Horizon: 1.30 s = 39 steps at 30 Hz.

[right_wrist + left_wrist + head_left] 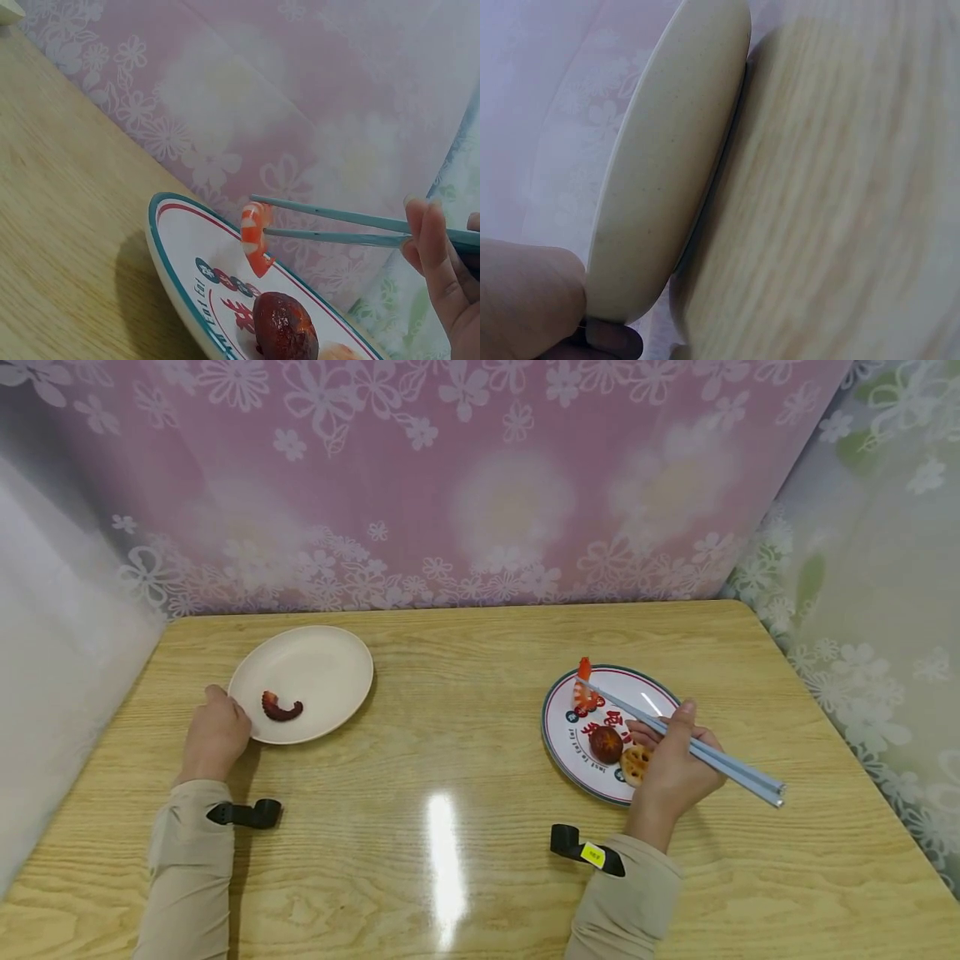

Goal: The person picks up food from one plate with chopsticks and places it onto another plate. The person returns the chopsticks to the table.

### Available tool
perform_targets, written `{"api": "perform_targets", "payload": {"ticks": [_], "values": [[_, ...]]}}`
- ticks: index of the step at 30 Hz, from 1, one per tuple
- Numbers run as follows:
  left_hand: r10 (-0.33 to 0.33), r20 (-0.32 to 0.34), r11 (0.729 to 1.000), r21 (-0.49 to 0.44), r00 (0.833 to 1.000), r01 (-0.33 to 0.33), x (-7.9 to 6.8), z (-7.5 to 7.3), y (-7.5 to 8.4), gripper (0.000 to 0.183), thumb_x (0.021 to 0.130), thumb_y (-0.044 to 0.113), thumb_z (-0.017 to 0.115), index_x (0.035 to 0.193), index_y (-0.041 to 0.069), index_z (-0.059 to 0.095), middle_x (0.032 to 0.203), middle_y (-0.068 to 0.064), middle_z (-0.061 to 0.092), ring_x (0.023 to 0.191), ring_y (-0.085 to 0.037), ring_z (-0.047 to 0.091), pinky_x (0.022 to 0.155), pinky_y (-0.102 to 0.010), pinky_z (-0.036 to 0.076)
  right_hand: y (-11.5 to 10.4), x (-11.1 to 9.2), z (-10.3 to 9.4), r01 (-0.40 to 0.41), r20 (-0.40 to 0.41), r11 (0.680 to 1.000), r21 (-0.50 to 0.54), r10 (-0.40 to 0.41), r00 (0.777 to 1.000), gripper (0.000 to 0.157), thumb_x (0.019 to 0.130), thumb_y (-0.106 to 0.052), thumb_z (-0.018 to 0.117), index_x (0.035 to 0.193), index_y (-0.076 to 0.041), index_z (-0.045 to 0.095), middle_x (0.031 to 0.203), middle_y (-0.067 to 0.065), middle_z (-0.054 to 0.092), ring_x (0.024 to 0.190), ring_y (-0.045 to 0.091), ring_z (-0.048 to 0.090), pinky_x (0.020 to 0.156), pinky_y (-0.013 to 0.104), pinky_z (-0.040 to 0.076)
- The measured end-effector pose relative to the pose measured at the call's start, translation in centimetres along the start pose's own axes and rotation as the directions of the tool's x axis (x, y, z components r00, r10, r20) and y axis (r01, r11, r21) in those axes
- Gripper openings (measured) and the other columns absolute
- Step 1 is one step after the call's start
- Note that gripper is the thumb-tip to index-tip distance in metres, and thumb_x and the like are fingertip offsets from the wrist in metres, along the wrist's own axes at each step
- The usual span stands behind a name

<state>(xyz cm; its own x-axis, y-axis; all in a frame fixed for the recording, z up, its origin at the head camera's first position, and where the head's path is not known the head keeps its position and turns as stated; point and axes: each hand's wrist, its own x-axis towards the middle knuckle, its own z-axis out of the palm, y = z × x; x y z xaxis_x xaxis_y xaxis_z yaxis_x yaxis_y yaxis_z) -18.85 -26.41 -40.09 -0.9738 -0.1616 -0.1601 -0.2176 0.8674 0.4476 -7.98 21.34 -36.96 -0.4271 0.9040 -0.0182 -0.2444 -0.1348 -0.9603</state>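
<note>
My left hand (215, 732) grips the near-left rim of a cream plate (322, 660) at the table's left. On that plate lies a dark red, curled octopus tentacle (281, 708). In the left wrist view, thumb and fingers pinch the plate's edge. My right hand (678, 768) holds a pair of pale blue chopsticks (705, 752). Their tips are at an orange-and-white shrimp (256, 236), which stands out over the patterned plate (176, 247) in the right wrist view. A brown shiitake mushroom (606, 744) and a lotus root slice (634, 763), partly behind my hand, lie on this plate.
Both plates are on a light wooden table (360, 860), well apart from each other. A pink flowered curtain (420, 493) hangs along the back edge, and a pale flowered one (885, 635) hangs at the right. Black camera mounts are strapped to both wrists.
</note>
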Motion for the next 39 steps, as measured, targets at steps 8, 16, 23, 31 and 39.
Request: {"api": "perform_targets", "payload": {"ticks": [8, 16, 23, 31, 39], "values": [[0.026, -0.019, 1.0, -0.001, 0.999, -0.026, 0.0, 0.1, -0.1, 0.035, 0.1, 0.011, 0.017, 0.113, -0.019, 0.028, 0.084, -0.044, 0.051, 0.069, -0.044, 0.055, 0.054, -0.048, 0.042, 0.0, -0.2, 0.2, 0.048, 0.006, 0.998, 0.045, -0.048, 0.999, 0.042, 0.09, -0.033, 0.065, 0.085, 0.008, 0.059, 0.074, 0.016, 0.07, 0.055, 0.018, 0.068, 0.054, 0.027, 0.053], [0.013, -0.014, 1.0, -0.011, 1.0, -0.013, 0.0, 0.1, -0.1, 0.035, 0.1, 0.012, 0.017, 0.114, -0.019, 0.027, 0.088, -0.046, 0.05, 0.074, -0.046, 0.055, 0.057, -0.049, 0.043, 0.2, -0.2, 0.6, 0.046, 0.005, 0.997, 0.065, -0.047, 0.999, 0.04, 0.091, -0.034, 0.065, 0.081, 0.005, 0.059, 0.074, 0.016, 0.069, 0.055, 0.019, 0.068, 0.054, 0.027, 0.053], [0.017, -0.019, 1.0, -0.013, 1.0, -0.017, 0.1, 0.1, -0.2, 0.037, 0.1, 0.012, 0.017, 0.116, -0.019, 0.027, 0.09, -0.046, 0.05, 0.073, -0.045, 0.055, 0.056, -0.048, 0.043, 0.2, -0.5, 1.0, 0.057, 0.021, 0.993, 0.107, -0.059, 0.998, 0.041, 0.091, -0.032, 0.065, 0.08, 0.007, 0.059, 0.072, 0.015, 0.067, 0.054, 0.02, 0.067, 0.053, 0.028, 0.053], [0.018, -0.012, 1.0, -0.008, 1.0, -0.018, 0.1, 0.0, -0.1, 0.037, 0.1, 0.012, 0.017, 0.117, -0.02, 0.026, 0.087, -0.045, 0.05, 0.07, -0.042, 0.054, 0.053, -0.045, 0.042, 0.3, -0.7, 1.4, 0.055, 0.038, 0.991, 0.122, -0.06, 0.998, 0.044, 0.09, -0.033, 0.065, 0.083, 0.01, 0.059, 0.083, 0.024, 0.065, 0.055, 0.021, 0.067, 0.053, 0.029, 0.053], [-0.009, 0.018, 1.0, -0.007, 1.0, 0.009, 0.1, -0.1, -0.1, 0.039, 0.101, 0.013, 0.016, 0.12, -0.02, 0.024, 0.089, -0.044, 0.05, 0.071, -0.041, 0.053, 0.054, -0.043, 0.042, 0.3, -1.0, 1.6, 0.046, 0.043, 0.994, 0.099, -0.05, 0.998, 0.045, 0.091, -0.034, 0.064, 0.087, 0.01, 0.06, 0.082, 0.022, 0.067, 0.056, 0.02, 0.068, 0.054, 0.028, 0.054]]}}
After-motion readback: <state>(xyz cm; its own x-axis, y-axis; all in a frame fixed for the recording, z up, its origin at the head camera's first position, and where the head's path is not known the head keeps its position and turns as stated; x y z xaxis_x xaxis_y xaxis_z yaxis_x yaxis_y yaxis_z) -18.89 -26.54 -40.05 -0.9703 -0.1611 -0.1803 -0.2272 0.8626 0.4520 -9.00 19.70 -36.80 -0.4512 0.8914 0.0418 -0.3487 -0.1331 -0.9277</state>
